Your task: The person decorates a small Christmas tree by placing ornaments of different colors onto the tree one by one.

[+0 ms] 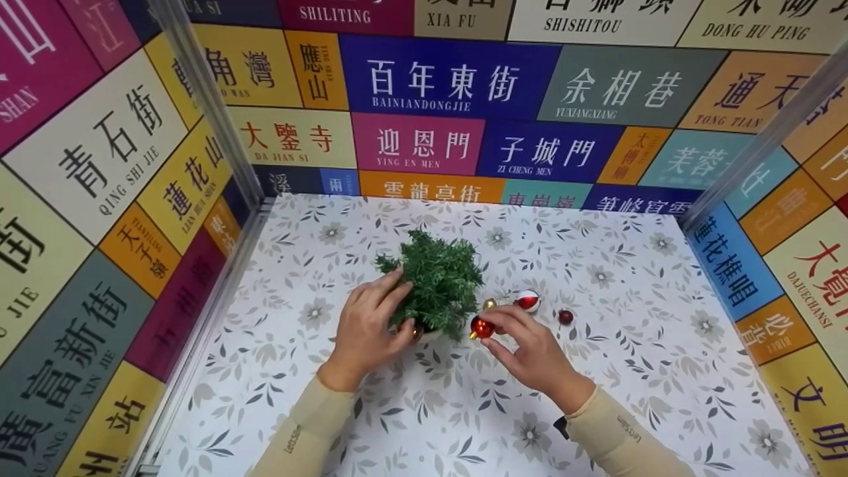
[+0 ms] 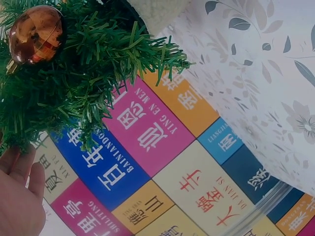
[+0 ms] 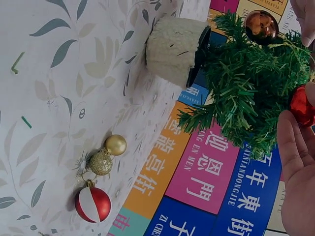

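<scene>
A small artificial Christmas tree point(image 1: 437, 278) stands on the table, its pale fleecy pot point(image 3: 172, 49) showing in the right wrist view. My left hand point(image 1: 374, 321) grips the tree's left side, fingers among the branches and partly hidden. A copper bauble point(image 2: 37, 34) hangs in the foliage near that thumb. With thumb and fingers, my right hand point(image 1: 533, 348) pinches a shiny red bauble point(image 1: 482, 326) just right of the branches. Beyond this hand lie a red-and-white bauble point(image 1: 528, 301), a glittery gold bauble point(image 3: 100, 162) and a smooth gold bauble point(image 3: 115, 145).
A small dark red bauble point(image 1: 565, 317) lies farther right on the floral-patterned table point(image 1: 298, 371). Colourful sign-covered panels point(image 1: 457, 73) with metal corner posts point(image 1: 218, 99) enclose the back and sides. Green needle scraps point(image 3: 26, 122) lie loose on the tabletop.
</scene>
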The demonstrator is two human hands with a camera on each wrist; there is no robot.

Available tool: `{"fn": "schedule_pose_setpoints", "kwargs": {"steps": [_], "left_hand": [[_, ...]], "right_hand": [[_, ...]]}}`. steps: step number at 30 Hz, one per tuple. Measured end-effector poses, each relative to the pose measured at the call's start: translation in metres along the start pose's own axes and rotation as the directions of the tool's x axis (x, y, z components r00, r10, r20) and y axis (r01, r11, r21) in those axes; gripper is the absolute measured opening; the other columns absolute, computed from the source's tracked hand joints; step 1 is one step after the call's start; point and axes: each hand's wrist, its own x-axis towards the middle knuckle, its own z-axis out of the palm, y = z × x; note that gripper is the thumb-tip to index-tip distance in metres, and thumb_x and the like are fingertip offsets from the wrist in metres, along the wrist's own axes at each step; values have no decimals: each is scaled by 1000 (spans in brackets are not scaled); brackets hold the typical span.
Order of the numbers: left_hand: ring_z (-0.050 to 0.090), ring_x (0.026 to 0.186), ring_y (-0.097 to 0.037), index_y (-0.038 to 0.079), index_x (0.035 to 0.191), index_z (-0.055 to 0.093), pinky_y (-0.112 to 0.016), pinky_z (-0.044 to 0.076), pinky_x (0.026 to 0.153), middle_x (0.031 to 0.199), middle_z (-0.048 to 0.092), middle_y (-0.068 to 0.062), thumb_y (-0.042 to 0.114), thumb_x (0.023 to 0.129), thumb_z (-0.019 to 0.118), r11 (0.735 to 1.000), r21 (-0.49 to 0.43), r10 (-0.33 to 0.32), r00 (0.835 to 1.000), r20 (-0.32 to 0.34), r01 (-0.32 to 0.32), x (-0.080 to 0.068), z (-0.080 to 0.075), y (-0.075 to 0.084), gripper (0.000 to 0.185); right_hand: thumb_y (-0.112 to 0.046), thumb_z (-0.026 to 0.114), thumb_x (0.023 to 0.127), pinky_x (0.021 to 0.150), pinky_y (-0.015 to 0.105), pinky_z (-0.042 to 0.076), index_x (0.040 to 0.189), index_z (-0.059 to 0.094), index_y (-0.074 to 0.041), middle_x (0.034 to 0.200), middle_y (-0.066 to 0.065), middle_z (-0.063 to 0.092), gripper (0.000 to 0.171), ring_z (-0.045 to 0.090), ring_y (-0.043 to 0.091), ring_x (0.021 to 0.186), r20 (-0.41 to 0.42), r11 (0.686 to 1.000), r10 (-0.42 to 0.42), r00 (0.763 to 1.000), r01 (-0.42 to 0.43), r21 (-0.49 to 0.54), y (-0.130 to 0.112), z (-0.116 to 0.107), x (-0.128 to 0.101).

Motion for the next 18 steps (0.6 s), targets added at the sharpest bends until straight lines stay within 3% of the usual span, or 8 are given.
{"fn": "schedule_pose_setpoints", "kwargs": {"steps": [7, 18], "left_hand": [[53, 128, -27, 8, 131, 64, -46, 41, 103, 143, 53, -13, 24, 81, 69, 1000, -12, 4, 1000, -5, -4, 0, 2, 1, 53], [51, 130, -29, 6, 129, 66, -46, 40, 105, 142, 54, -13, 24, 81, 69, 999, 2, 42, 998, -48, -42, 1, 4, 4, 51]], "right_hand": [[-6, 79, 84, 73, 31, 56, 134, 62, -12, 130, 2, 59, 53, 65, 16, 90, -3, 1000, 13, 1000, -13, 18, -2, 2, 2], [-9, 81, 83, 74, 28, 56, 132, 63, -13, 126, -1, 60, 53, 63, 11, 93, -9, 999, 18, 1000, -17, 34, -7, 6, 9]]}}
